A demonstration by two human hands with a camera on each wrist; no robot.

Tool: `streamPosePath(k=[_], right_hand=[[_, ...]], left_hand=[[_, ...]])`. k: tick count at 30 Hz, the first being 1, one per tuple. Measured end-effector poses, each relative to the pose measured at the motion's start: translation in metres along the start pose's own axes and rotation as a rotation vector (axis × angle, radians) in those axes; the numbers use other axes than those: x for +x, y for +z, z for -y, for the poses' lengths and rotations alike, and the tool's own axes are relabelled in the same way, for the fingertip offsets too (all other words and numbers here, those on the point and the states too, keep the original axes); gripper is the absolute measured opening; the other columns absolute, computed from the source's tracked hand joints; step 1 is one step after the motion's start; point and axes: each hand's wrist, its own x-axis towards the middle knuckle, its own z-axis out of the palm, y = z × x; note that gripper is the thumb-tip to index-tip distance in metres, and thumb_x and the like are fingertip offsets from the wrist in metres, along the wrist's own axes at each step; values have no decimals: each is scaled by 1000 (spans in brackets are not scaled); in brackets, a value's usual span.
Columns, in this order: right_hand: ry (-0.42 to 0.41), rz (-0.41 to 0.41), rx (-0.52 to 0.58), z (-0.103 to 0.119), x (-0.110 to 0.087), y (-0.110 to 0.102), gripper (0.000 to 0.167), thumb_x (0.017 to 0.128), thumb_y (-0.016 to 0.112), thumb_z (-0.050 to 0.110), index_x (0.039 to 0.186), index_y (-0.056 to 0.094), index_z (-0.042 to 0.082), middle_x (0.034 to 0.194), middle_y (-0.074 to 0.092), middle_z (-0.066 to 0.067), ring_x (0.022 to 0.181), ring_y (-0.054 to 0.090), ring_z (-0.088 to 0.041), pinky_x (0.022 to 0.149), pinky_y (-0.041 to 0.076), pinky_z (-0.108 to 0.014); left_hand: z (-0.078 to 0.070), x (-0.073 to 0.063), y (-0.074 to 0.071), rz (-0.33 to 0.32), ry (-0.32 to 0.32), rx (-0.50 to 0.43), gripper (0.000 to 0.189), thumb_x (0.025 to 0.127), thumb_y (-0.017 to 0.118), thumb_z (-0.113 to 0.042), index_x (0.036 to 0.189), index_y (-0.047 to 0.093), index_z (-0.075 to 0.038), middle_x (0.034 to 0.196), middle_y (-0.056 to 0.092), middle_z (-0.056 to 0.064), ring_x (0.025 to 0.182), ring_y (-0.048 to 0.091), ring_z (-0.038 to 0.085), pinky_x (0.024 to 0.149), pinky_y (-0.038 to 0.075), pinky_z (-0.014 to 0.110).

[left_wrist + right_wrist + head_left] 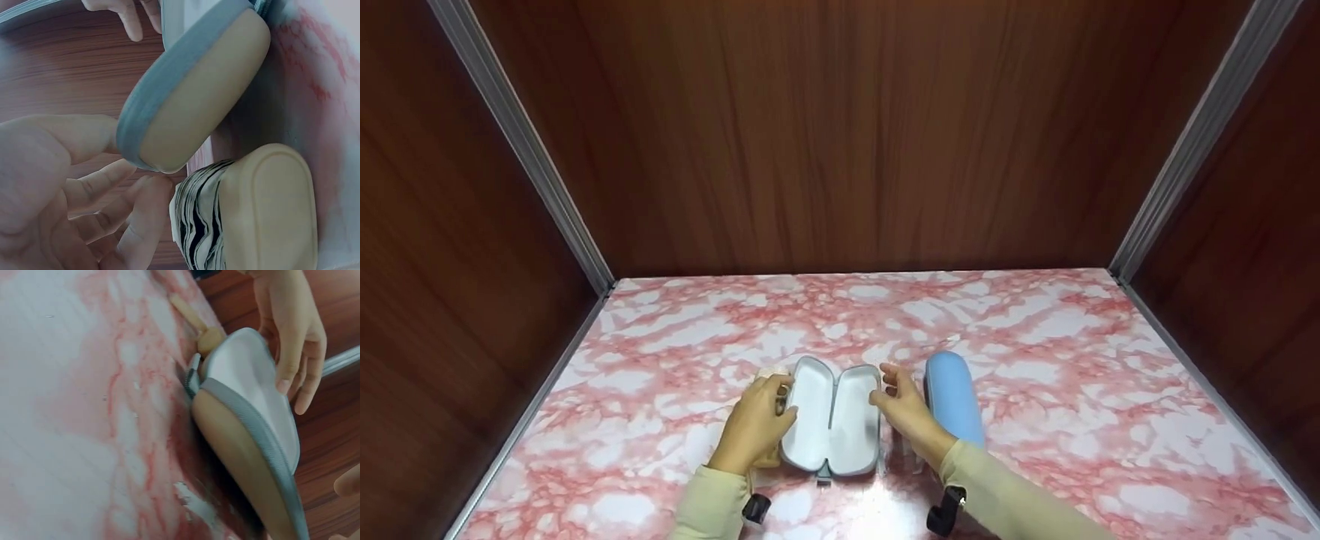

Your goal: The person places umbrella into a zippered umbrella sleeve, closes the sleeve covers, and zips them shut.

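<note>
A zippered case with a tan shell spreads open in the head view, showing two white inner halves point(853, 420) and a grey-blue rim point(157, 84). My left hand point(757, 416) is at its left edge, thumb by the rim and the other fingers loosely bent, not wrapped round the shell. At the right edge hovers my right hand point(907, 409), fingers parted; in the right wrist view its fingertips point(349, 482) stand apart from the case. Beside my left fingers, a tan object with dark-and-pale layered folds point(270, 214) sits low, mostly hidden from above by the hand.
A closed blue case point(952, 394) lies right of my right hand, partly behind the wrist. The red-and-white marbled tabletop point(660, 420) is bounded by wood-grain panels point(840, 150) at the back and both sides, with metal strips at the corners.
</note>
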Motion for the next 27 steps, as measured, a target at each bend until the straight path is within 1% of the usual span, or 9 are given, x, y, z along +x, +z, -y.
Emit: streamPosePath(k=[6, 9, 13, 16, 19, 22, 24, 26, 27], right_hand=[[128, 79, 33, 0, -1, 0, 75, 87, 57, 11, 152, 24, -7, 140, 42, -32, 121, 50, -42, 102, 42, -53], [154, 100, 36, 0, -1, 0, 79, 87, 57, 12, 154, 19, -7, 141, 41, -32, 118, 52, -39, 100, 44, -50], [170, 123, 60, 0, -2, 1, 84, 86, 59, 9, 155, 14, -8, 145, 37, -37, 115, 54, -37, 93, 50, -47], [174, 143, 73, -1, -2, 1, 86, 86, 60, 7, 154, 12, -9, 144, 37, -38, 105, 59, -34, 86, 54, -46], [179, 154, 84, -1, -2, 0, 85, 85, 60, 5, 155, 13, -9, 139, 42, -35, 81, 60, -24, 76, 55, -40], [196, 157, 103, -1, -1, -1, 84, 85, 59, 5, 155, 15, -8, 132, 46, -28, 63, 51, -16, 66, 52, -32], [207, 168, 125, -2, 1, -3, 84, 85, 58, 5, 155, 15, -7, 126, 49, -24, 59, 45, -12, 61, 48, -27], [221, 185, 142, -5, 5, -5, 85, 84, 58, 7, 156, 15, -5, 113, 54, -18, 58, 44, -11, 58, 47, -25], [229, 195, 152, -7, 7, -5, 86, 84, 58, 8, 156, 14, -4, 104, 54, -14, 57, 43, -10, 56, 45, -25]], left_hand=[[3, 0, 0, 12, 30, -15, 38, 84, 71, -2, 121, 64, 4, 101, 64, 14, 82, 61, 20, 73, 53, 38], [4, -1, 0, 14, 37, -10, 37, 84, 70, 0, 120, 65, 5, 100, 64, 15, 79, 60, 17, 71, 53, 34], [5, -1, 2, 16, 33, -5, 37, 84, 70, 2, 121, 65, 6, 100, 63, 15, 78, 60, 17, 70, 54, 33], [5, 0, 3, 14, 37, -3, 39, 84, 70, 2, 122, 64, 8, 101, 64, 16, 80, 60, 19, 72, 54, 35], [4, 0, 4, 9, 59, 15, 39, 84, 71, 3, 121, 65, 10, 100, 66, 17, 85, 61, 23, 76, 54, 40], [3, -1, 5, 21, 60, 34, 37, 84, 69, 4, 120, 65, 12, 101, 66, 20, 88, 61, 27, 79, 54, 44], [2, -2, 5, 41, 50, 39, 36, 85, 66, 5, 121, 65, 13, 104, 66, 23, 92, 62, 30, 81, 53, 45], [0, -2, 6, 67, 32, 39, 37, 86, 63, 5, 122, 64, 14, 108, 66, 25, 93, 61, 30, 81, 52, 45], [-1, -2, 6, 75, 31, 37, 38, 86, 62, 5, 122, 63, 14, 109, 66, 27, 93, 61, 29, 79, 52, 45]])
